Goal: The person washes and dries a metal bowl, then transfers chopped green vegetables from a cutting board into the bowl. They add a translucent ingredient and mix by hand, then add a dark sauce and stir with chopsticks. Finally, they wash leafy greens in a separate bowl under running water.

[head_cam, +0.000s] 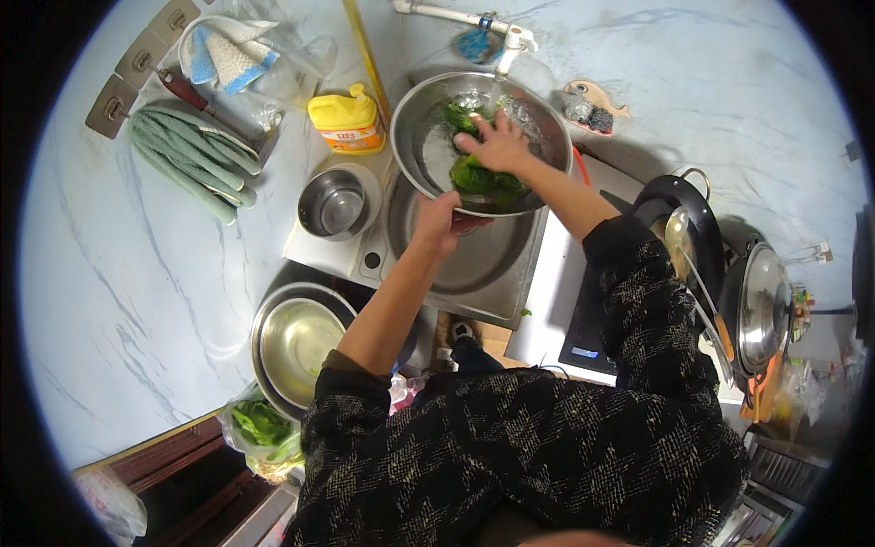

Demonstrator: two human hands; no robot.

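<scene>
My left hand point(441, 222) grips the near rim of a wide stainless steel basin point(410, 140), which is held tilted over the sink point(472, 263). Inside the basin, green leafy vegetables point(482, 178) lie in water. My right hand point(502, 145) is spread over the leaves with its fingers apart, reaching into the basin from the right. Water runs from a white tap point(516, 42) into the basin's far side and bubbles there. Part of the leaves is hidden under my right hand.
Left of the sink stand a small steel pot point(333, 204) and a yellow detergent bottle point(347, 122). Nested steel bowls point(301, 342) and bagged greens point(260, 422) sit at lower left. A black wok point(707, 225) and a lidded pan point(760, 308) stand right. Green cloths point(188, 157) hang from wall hooks.
</scene>
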